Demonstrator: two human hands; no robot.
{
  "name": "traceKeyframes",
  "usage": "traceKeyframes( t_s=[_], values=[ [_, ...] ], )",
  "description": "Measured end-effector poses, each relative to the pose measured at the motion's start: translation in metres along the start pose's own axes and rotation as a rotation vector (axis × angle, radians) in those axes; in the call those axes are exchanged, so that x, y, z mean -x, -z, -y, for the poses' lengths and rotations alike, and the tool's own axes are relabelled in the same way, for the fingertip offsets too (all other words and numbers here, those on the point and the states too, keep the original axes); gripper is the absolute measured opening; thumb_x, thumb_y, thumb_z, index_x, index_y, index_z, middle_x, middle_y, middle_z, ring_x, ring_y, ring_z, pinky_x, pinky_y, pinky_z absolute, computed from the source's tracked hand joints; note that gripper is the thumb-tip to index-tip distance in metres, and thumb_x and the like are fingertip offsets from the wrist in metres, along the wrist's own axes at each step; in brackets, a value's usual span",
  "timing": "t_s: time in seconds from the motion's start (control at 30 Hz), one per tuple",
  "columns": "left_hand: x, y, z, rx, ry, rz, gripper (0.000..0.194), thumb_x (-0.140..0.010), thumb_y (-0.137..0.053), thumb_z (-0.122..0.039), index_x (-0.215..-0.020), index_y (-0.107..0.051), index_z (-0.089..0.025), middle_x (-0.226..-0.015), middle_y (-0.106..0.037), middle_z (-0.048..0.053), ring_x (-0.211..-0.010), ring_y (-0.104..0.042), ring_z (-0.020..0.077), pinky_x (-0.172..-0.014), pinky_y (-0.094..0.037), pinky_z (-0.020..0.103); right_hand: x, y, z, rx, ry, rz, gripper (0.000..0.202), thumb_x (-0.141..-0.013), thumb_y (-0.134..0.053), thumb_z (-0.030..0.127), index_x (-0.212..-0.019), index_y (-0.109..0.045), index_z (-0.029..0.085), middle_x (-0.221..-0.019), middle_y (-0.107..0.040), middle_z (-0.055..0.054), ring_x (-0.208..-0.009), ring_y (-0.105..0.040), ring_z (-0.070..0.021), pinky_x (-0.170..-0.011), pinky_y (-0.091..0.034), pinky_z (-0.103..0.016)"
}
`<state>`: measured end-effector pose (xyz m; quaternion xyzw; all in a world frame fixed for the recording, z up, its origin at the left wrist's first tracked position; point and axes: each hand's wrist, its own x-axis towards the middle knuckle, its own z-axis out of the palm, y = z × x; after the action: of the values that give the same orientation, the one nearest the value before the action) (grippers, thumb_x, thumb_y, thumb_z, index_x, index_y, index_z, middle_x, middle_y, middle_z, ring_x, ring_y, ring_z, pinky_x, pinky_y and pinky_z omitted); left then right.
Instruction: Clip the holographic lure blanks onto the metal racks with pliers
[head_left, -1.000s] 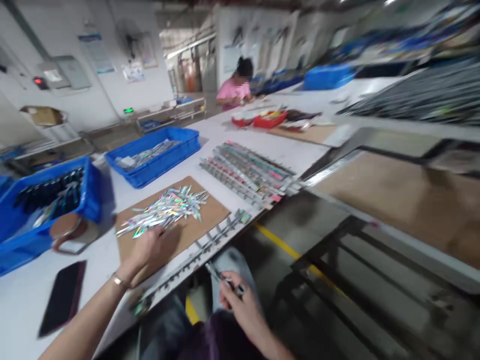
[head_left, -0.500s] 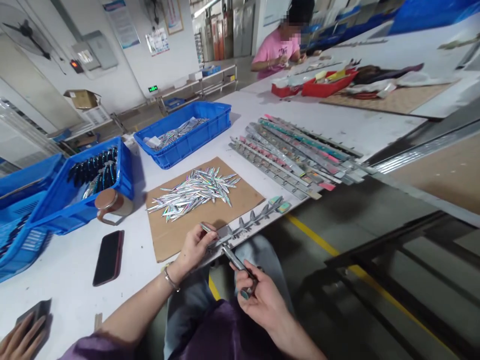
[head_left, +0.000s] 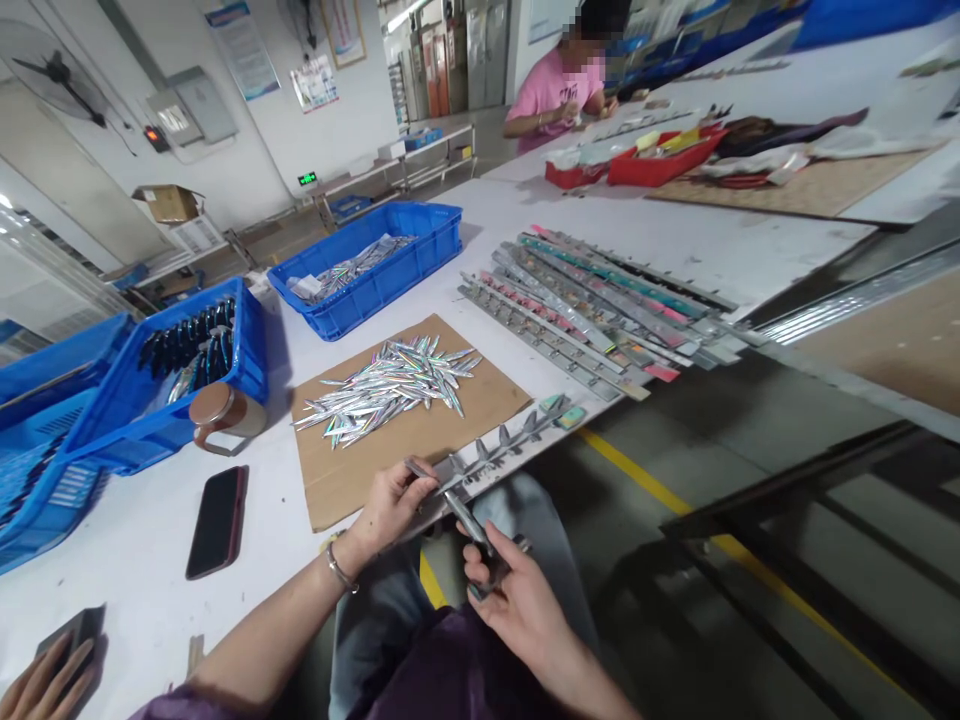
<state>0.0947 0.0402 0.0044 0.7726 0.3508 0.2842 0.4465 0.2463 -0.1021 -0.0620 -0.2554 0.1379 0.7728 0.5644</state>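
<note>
At the counter's near edge, left hand pinches a holographic lure; right hand grips pliers: steady the lure, squeeze gently.

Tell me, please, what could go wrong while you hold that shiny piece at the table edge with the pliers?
The left hand pinches a thin holographic piece right where the pliers in the right hand close, so fingers might get nipped. The clip strip lies along the table edge and might be knocked off.

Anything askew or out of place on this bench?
Mostly orderly. The one oddity: the strip by the left hand overhangs the table edge, lying at an angle rather than stacked with the other strips.
</note>
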Motion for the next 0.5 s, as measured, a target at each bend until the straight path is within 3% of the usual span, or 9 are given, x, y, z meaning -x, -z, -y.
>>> traceKeyframes(
  t_s=[0.07, 0.13, 0.2, 0.27, 0.3, 0.37, 0.43, 0.5],
  values=[
    [0.000, 0.002, -0.001, -0.056, -0.023, 0.020, 0.045, -0.101, -0.056, -0.058, -0.095, -0.071, -0.016, -0.089, -0.074, 0.007, -0.081, -0.068, 0.0175, -0.078, -0.051, 0.028, 0.001, 0.000, -0.003, 0.321, 0.192, -0.055, 0.039, -0.089, -0.077, 0.052, -0.107, -0.069, 0.018, -0.075, -0.066, 0.001, -0.060, -0.058, -0.0106, -0.056, -0.045, -0.022],
    [0.000, 0.003, -0.003, -0.118, -0.066, 0.038, 0.046, -0.103, -0.053, -0.057, -0.095, -0.072, -0.016, -0.089, -0.075, 0.007, -0.081, -0.069, 0.0175, -0.078, -0.051, 0.028, 0.000, 0.004, -0.006, 0.786, 0.486, -0.081, 0.038, -0.093, -0.070, 0.054, -0.111, -0.069, 0.021, -0.080, -0.070, -0.003, -0.067, -0.064, -0.0166, -0.061, -0.047, -0.026],
    [0.000, 0.003, -0.004, -0.171, -0.121, 0.054, 0.047, -0.104, -0.050, -0.058, -0.094, -0.072, -0.017, -0.089, -0.075, 0.008, -0.082, -0.070, 0.0179, -0.078, -0.052, 0.028, -0.003, 0.010, -0.010, 1.281, 0.843, -0.117, 0.034, -0.096, -0.061, 0.047, -0.118, -0.070, 0.022, -0.088, -0.074, -0.008, -0.077, -0.069, -0.0229, -0.067, -0.049, -0.032],
    [-0.001, 0.003, -0.006, -0.215, -0.157, 0.062, 0.049, -0.104, -0.047, -0.059, -0.093, -0.071, -0.018, -0.088, -0.075, 0.008, -0.082, -0.070, 0.0183, -0.079, -0.053, 0.028, -0.005, 0.014, -0.012, 1.596, 1.061, -0.162, 0.036, -0.097, -0.054, 0.038, -0.124, -0.070, 0.021, -0.095, -0.077, -0.012, -0.084, -0.071, -0.0269, -0.073, -0.050, -0.036],
    [-0.001, 0.002, -0.006, -0.236, -0.163, 0.063, 0.049, -0.105, -0.046, -0.060, -0.092, -0.071, -0.019, -0.087, -0.075, 0.008, -0.081, -0.070, 0.0183, -0.079, -0.053, 0.029, -0.005, 0.015, -0.013, 1.654, 1.086, -0.181, 0.037, -0.097, -0.053, 0.037, -0.125, -0.070, 0.021, -0.097, -0.077, -0.013, -0.085, -0.072, -0.0277, -0.075, -0.050, -0.037],
    [-0.002, 0.001, -0.006, -0.272, -0.158, 0.068, 0.049, -0.105, -0.046, -0.059, -0.091, -0.070, -0.019, -0.086, -0.074, 0.008, -0.080, -0.069, 0.0180, -0.079, -0.053, 0.029, -0.005, 0.014, -0.013, 1.573, 0.997, -0.186, 0.036, -0.097, -0.055, 0.041, -0.124, -0.069, 0.023, -0.097, -0.078, -0.011, -0.084, -0.072, -0.0270, -0.074, -0.050, -0.036],
    [-0.002, -0.001, -0.005, -0.291, -0.159, 0.068, 0.048, -0.105, -0.046, -0.058, -0.091, -0.070, -0.019, -0.087, -0.074, 0.008, -0.080, -0.069, 0.0179, -0.078, -0.053, 0.029, -0.007, 0.012, -0.012, 1.245, 0.803, -0.164, 0.036, -0.094, -0.063, 0.051, -0.117, -0.069, 0.024, -0.087, -0.075, -0.006, -0.078, -0.069, -0.0232, -0.069, -0.049, -0.032],
    [-0.001, -0.003, -0.002, -0.296, -0.174, 0.054, 0.047, -0.106, -0.045, -0.057, -0.091, -0.069, -0.019, -0.088, -0.074, 0.008, -0.080, -0.069, 0.0179, -0.079, -0.053, 0.029, -0.010, 0.012, -0.011, 0.791, 0.508, -0.112, 0.042, -0.088, -0.070, 0.062, -0.105, -0.069, 0.023, -0.075, -0.068, 0.000, -0.065, -0.062, -0.0166, -0.058, -0.044, -0.026]
  ],
)
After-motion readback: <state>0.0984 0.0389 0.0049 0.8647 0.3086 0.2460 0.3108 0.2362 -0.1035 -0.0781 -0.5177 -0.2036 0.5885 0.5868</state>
